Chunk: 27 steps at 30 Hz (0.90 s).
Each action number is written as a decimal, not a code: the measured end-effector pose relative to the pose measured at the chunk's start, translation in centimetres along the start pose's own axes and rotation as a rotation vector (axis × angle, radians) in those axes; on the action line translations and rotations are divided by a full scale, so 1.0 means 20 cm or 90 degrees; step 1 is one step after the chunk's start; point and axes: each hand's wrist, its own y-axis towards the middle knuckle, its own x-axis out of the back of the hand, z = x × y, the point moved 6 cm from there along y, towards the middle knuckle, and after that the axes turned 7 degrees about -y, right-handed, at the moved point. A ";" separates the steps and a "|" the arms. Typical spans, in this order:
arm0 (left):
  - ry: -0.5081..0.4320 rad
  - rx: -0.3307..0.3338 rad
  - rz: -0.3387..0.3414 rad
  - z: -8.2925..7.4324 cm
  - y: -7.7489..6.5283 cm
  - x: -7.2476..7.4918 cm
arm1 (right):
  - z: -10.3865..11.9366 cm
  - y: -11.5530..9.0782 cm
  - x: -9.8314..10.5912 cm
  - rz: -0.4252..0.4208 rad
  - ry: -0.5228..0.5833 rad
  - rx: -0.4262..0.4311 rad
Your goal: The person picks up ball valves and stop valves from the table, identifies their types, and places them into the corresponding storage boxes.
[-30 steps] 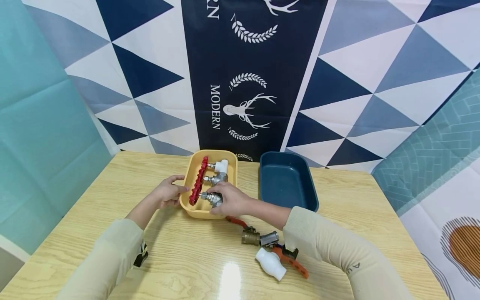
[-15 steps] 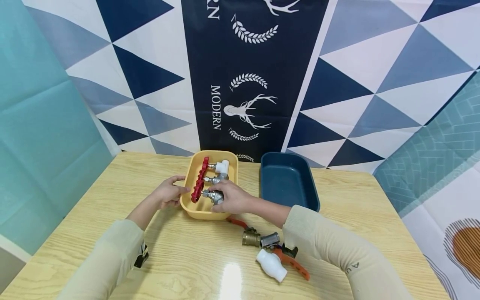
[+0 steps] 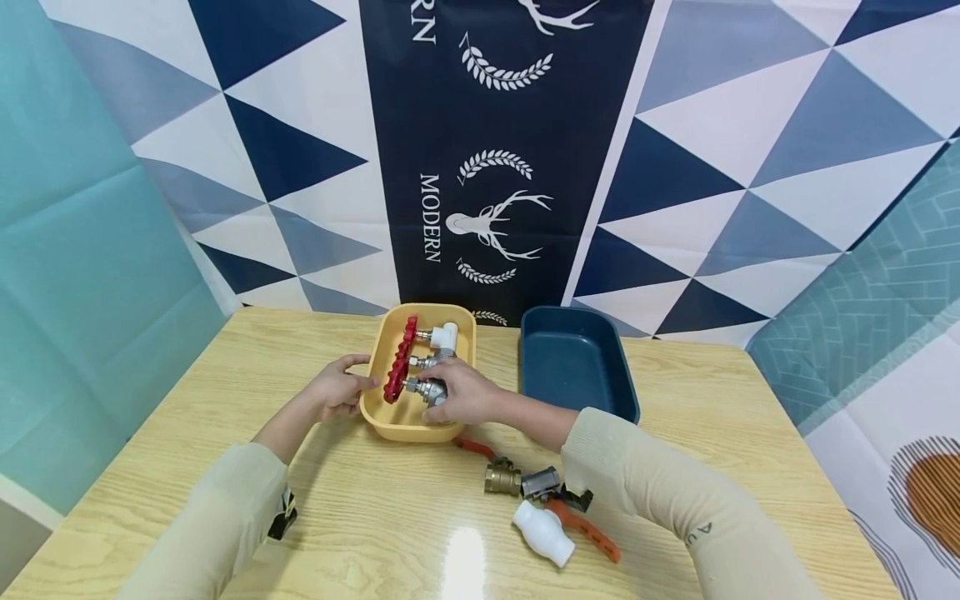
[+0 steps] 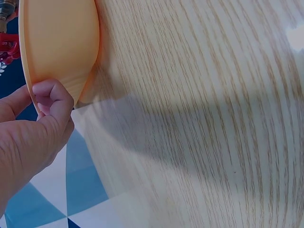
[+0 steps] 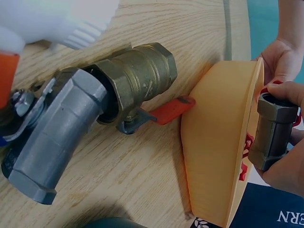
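Note:
In the head view, three valves with red handwheels lie in a row inside a yellow bin (image 3: 411, 432). The nearest is a grey metal valve (image 3: 428, 390), gripped round its body by my right hand (image 3: 467, 397). Its hexagonal metal body (image 5: 274, 130) shows between fingers and thumb in the right wrist view. Behind it sit another metal valve (image 3: 426, 362) and a white-bodied valve (image 3: 444, 336); their red handwheels (image 3: 402, 354) overlap along the left. My left hand (image 3: 339, 390) pinches the bin's left rim, thumb inside, as the left wrist view also shows its fingers (image 4: 56, 97) there.
Right of the yellow bin stands a dark blue bin (image 3: 577, 367). On the table in front lie a brass ball valve (image 3: 502, 478) with a red lever, a grey metal valve (image 3: 540, 481), and a white valve (image 3: 543, 533) with an orange lever. A patterned cloth wall closes the back.
The metal valve in my right hand has shifted slightly toward the back of the bin, closer to the other two. My left hand stays on the rim.

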 end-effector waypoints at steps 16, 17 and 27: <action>0.000 -0.002 0.000 0.01 0.00 0.00 | -0.02 0.02 -0.03 -0.006 0.001 -0.013; -0.001 -0.002 0.001 0.00 0.01 0.01 | -0.02 0.02 -0.03 -0.007 0.003 -0.012; 0.008 -0.001 -0.001 0.00 0.01 0.01 | -0.04 0.03 -0.05 -0.003 -0.006 -0.009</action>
